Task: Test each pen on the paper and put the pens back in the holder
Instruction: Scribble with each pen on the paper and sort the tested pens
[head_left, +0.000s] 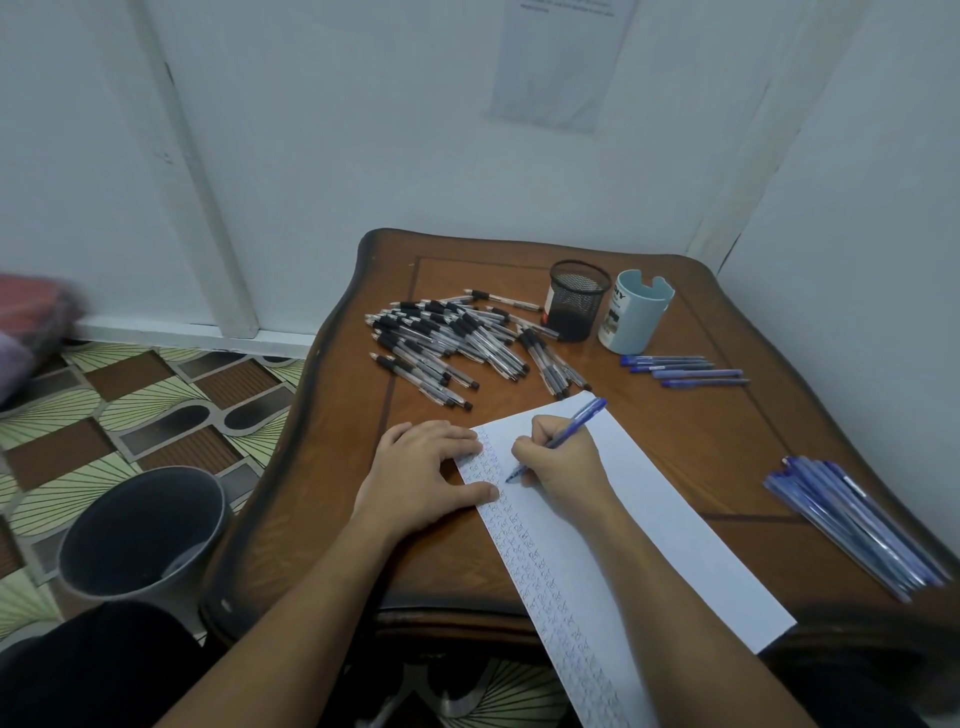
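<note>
Down on the patterned floor at the left stands a round grey plastic bucket (130, 512), its inside dark with a paler patch low down, just beside the scalloped, dark-rimmed edge of the glossy wooden table (311, 493). The left hand (421, 473) lies flat, fingers spread, pressing the left edge of a long white paper (649, 545) that runs diagonally and overhangs the near table edge; rows of small ink marks fill its left side. Behind that hand lies a loose pile of clear pens with black grips (447, 343), fanned across the inlaid panel. The right hand (561, 467) rests on the sheet and pinches a blue pen (574, 426), tip touching the paper beside the marks. Farther back, a black wire-mesh pen holder (577, 299) stands upright, its interior dark, touching the pile's right fringe; just beside it is a pale blue cylindrical cup (636, 312) with a notched rim and a printed label. Four blue pens (685, 370) lie parallel in front of the cup. Bare wood stretches between the paper and a tight bundle of blue pens (852, 525) lying at the table's right edge, near the white wall.
</note>
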